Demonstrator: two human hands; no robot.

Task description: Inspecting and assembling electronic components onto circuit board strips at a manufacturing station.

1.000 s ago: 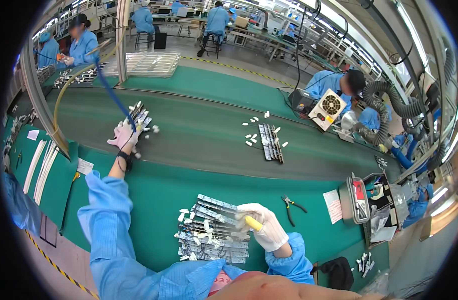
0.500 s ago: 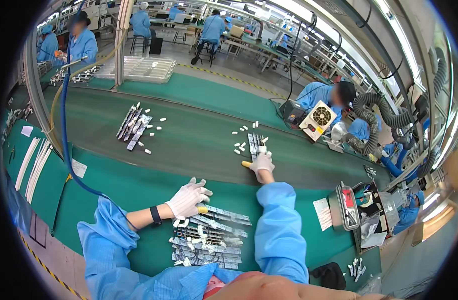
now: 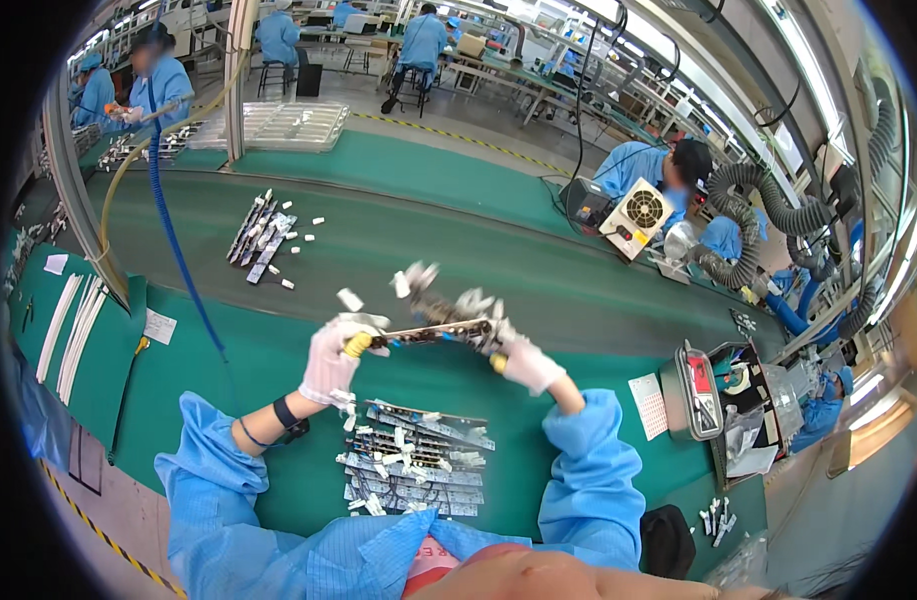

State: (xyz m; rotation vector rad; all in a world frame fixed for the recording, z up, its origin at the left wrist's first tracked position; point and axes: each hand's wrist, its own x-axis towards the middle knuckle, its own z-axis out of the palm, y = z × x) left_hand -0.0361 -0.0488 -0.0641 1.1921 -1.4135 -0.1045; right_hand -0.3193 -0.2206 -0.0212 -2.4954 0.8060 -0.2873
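At the left of the frame, long white strips [image 3: 59, 330] lay side by side. Upper left, a cluster of thin boards [image 3: 262, 238] rested on the dark belt [image 3: 359, 240], white plugs [image 3: 310, 238] beside it. Near the centre, your left hand [image 3: 335, 358] had its grip pinching the left end of a partly blurred bundle [image 3: 439, 331], held above the green desk [image 3: 259, 370]. Lower centre, a pile of boards [image 3: 414, 460] lay on the desk. Your right hand [image 3: 529, 365] had its grip closed on the bundle's right end. Farther right sat a paper sheet [image 3: 647, 405].
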